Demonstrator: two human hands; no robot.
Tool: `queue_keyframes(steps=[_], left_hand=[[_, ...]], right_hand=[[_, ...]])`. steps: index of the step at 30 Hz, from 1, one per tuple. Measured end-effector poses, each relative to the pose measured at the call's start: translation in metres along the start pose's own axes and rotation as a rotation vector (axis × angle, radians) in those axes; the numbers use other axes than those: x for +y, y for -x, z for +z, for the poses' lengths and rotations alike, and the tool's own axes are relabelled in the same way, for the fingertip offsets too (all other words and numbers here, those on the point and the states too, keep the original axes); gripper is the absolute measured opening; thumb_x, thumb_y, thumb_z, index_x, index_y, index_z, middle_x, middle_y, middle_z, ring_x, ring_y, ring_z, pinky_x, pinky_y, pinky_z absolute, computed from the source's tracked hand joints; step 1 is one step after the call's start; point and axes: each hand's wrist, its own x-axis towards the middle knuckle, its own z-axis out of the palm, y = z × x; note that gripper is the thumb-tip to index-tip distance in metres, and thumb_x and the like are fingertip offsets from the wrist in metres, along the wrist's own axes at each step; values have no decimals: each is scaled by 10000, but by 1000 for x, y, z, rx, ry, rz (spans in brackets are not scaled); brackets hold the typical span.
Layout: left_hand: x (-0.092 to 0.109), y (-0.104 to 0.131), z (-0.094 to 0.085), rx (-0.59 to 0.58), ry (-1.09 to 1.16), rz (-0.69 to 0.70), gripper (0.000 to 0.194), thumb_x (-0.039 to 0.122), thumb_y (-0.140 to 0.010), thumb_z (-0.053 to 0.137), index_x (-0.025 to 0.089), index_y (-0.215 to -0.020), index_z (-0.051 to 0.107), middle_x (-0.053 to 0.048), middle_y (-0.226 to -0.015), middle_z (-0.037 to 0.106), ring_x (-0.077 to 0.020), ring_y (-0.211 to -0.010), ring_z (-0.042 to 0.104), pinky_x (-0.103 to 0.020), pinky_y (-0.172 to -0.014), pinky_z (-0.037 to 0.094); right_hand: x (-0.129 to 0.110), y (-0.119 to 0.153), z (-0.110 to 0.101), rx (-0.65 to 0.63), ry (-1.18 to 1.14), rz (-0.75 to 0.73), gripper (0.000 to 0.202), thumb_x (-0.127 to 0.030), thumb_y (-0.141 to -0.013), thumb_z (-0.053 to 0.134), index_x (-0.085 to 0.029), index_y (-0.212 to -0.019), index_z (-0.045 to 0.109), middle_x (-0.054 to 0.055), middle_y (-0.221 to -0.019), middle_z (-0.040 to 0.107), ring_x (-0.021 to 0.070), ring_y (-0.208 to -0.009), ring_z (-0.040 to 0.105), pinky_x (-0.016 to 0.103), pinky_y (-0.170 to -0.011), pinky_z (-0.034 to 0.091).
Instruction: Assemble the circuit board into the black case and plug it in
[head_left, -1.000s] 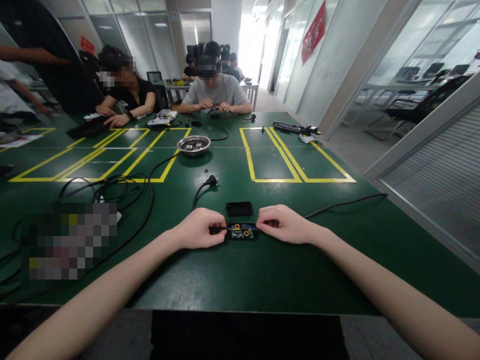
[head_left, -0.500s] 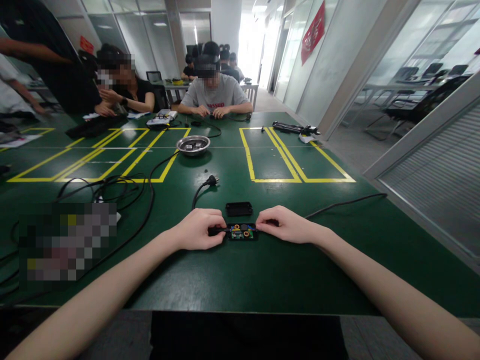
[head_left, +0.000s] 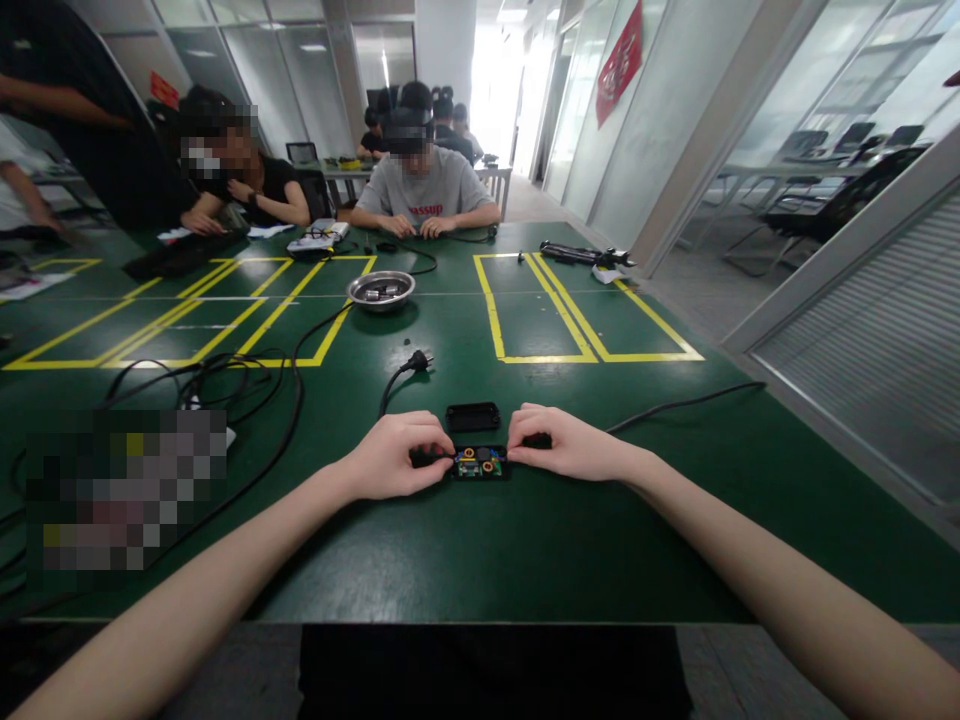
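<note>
Between my hands lies a small black case [head_left: 480, 478] with its top off, showing a green circuit board [head_left: 472, 467] with copper-coloured coils. My left hand [head_left: 397, 455] pinches the black plug cable where it meets the case's left end. The cable runs away from that hand to a black power plug [head_left: 416, 362]. At the right end, my right hand [head_left: 559, 438] has thumb and fingertips closed on the other black cable [head_left: 682, 402], close to blue wires; the exact grip is hidden by the fingers. Just beyond the case is a black cover [head_left: 472, 416], hollow side up.
A metal bowl [head_left: 381, 291] holding small metal parts stands farther back on the green table [head_left: 360, 560]. Tangled black cables [head_left: 217, 385] and a blurred-out object [head_left: 127, 490] lie at left. A black folded stand-like item [head_left: 581, 254] rests at back right. Co-workers sit across the table.
My left fingertips have shifted in closer against the case's left end, covering more of the cable there. The whole view has drifted slightly; the case and cover stay in place.
</note>
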Motion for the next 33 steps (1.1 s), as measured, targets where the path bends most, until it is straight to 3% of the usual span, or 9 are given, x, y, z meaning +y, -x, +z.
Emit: queue_keyframes(steps=[8, 20, 28, 30, 33], left_hand=[[0, -4, 4, -42, 139, -129, 266, 230, -921, 622, 154, -669, 584, -12, -772, 596, -113, -670, 545, -220, -619, 421], [4, -3, 10, -14, 20, -109, 220, 206, -900, 591, 168, -683, 584, -7, -755, 592, -123, -665, 549, -230, -636, 417], [1, -7, 12, 83, -14, -129, 231, 215, -887, 603, 164, -662, 620, 1, -691, 582, -120, -638, 538, -230, -608, 397], [-1, -8, 13, 115, -4, -161, 191, 221, -898, 610, 161, -726, 666, -1, -698, 605, -124, -641, 553, -235, -612, 413], [-6, -10, 15, 209, -74, -241, 124, 254, -907, 639, 166, -907, 728, -9, -757, 643, -148, -696, 590, -255, -649, 455]], right_hand=[[3, -2, 1, -3, -39, 42, 322, -447, -980, 658, -194, -783, 691, 50, -846, 679, 205, -844, 589, 362, -819, 462], [2, -6, 8, 25, 37, 38, 347, -438, -995, 626, -200, -743, 629, 32, -798, 623, 191, -799, 564, 322, -748, 441], [5, -10, 13, 115, 155, 112, 312, -372, -961, 683, -182, -716, 646, 2, -715, 593, 145, -670, 527, 284, -653, 375], [8, -11, 12, 205, 146, 151, 273, -370, -971, 658, -177, -780, 687, 5, -735, 599, 142, -653, 521, 287, -644, 390], [13, -14, 14, 357, 159, 203, 251, -381, -970, 648, -168, -1061, 744, 40, -876, 636, 170, -729, 570, 315, -705, 462]])
